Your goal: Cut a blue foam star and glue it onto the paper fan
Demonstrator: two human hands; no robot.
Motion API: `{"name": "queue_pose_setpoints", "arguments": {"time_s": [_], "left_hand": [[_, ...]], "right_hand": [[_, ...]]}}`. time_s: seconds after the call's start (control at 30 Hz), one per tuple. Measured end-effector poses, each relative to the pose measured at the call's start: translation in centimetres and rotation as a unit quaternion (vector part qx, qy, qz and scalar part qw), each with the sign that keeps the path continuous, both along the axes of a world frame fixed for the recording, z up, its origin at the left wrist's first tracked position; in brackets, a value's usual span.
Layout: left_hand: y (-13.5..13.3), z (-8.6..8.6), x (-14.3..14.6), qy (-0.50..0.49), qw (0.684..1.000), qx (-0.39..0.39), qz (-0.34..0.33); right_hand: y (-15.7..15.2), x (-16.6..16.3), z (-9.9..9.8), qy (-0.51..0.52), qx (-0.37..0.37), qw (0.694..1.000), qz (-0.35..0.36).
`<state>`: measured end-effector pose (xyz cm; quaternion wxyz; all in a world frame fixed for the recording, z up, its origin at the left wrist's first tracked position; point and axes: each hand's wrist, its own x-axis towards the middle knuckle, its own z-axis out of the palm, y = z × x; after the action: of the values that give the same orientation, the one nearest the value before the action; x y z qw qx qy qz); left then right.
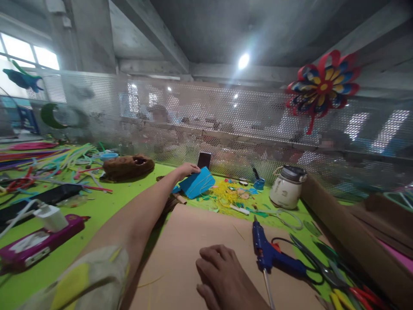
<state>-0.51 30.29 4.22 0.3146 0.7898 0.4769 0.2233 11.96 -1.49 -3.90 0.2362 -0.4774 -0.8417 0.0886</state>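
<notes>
My left hand [189,169] reaches far forward, fingers closed on the upper edge of a blue paper sheet [197,183]. Thin pale strands lie across the sheet, which is tilted above the clutter. My right hand [221,271] rests palm down on a brown cardboard sheet [180,241]. Its fingers are loosely bent, slightly apart, and I see nothing held in them. To the right of that hand lies a blue hot glue gun [266,247] with a glue stick in its rear. Near the blue sheet is a tangle of yellow shreds [229,193].
Scissors [331,273] lie at the right beside a cardboard box wall [332,215]. A white jar with a grey lid [287,189] stands behind. At left are a purple power strip [41,243], a brown pouch [129,168] and colourful strips [71,157]. A perforated panel [209,107] closes the back.
</notes>
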Motion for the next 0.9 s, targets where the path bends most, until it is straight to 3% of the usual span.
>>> {"name": "queue_pose_setpoints", "arguments": {"time_s": [0.17,0.33,0.6,0.9], "left_hand": [[-0.3,1.8,0.8,0.006,0.995,0.083,0.054],[-0.9,4.4,2.3,0.048,0.993,0.109,0.019],[-3.6,7.3,1.7,0.077,0.996,0.036,-0.011],[-7.0,8.2,-2.2,0.113,0.986,-0.105,-0.056]], "right_hand": [[-0.2,-0.1,0.5,0.003,0.001,1.0,-0.009],[-0.5,-0.3,0.9,-0.003,0.0,1.0,-0.014],[-0.7,-0.3,1.5,0.0,0.011,1.0,-0.015],[-1.5,-0.4,1.9,0.011,0.032,0.999,-0.023]]}}
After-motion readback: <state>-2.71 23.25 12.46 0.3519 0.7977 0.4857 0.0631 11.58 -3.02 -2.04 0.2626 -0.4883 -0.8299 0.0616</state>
